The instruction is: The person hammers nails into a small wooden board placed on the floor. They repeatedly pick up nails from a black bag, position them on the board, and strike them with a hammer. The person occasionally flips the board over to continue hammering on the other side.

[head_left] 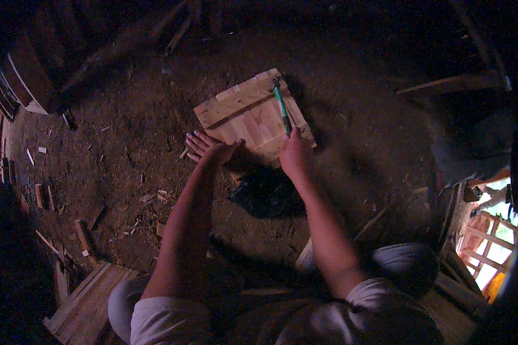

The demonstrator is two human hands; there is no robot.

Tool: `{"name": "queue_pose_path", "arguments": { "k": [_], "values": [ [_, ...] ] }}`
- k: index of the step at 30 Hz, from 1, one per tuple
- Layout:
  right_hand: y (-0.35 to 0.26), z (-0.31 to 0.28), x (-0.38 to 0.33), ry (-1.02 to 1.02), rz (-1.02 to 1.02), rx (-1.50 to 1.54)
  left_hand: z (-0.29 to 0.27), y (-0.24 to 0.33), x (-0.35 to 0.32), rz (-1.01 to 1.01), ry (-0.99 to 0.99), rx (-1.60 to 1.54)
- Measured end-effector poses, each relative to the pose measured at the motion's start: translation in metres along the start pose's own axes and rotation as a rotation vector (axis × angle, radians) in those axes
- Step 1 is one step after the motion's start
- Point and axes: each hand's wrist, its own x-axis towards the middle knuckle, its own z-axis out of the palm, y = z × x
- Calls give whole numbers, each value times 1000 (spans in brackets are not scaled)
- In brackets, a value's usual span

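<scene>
A square panel of light wooden boards point(250, 127) lies on the ground before me, with a cross strip point(239, 103) along its far side. My right hand point(297, 154) is wrapped round the handle of a hammer point(281, 106) with green on its shaft. The hammer's head is over the panel's far right part. At the panel's near left edge, my left hand point(208, 148) has its fingers spread and appears to rest against the wood. Just nearer than the panel lies a black plastic bag point(269, 194), its contents hidden.
Wood chips and offcuts point(162, 195) litter the dirt floor point(362, 121) on the left. Boards point(89, 299) lie by my left knee. A plank point(443, 84) is at the far right. A wooden lattice point(489, 238) stands in bright light at the right edge.
</scene>
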Motion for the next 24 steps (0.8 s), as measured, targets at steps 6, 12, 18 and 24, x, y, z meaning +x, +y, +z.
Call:
{"name": "queue_pose_path", "arguments": {
  "k": [6,12,18,24],
  "values": [
    [17,-10,11,416,-97,256,-27,10,-21,97,-258,-177],
    [51,-30,64,68,202,386,-10,8,-38,181,95,-243],
    [165,-194,81,-357,-321,-120,-108,-14,-60,716,-186,-551],
    [219,-161,-38,-366,156,285,-106,-32,-69,1174,-195,-340]
  ]
}}
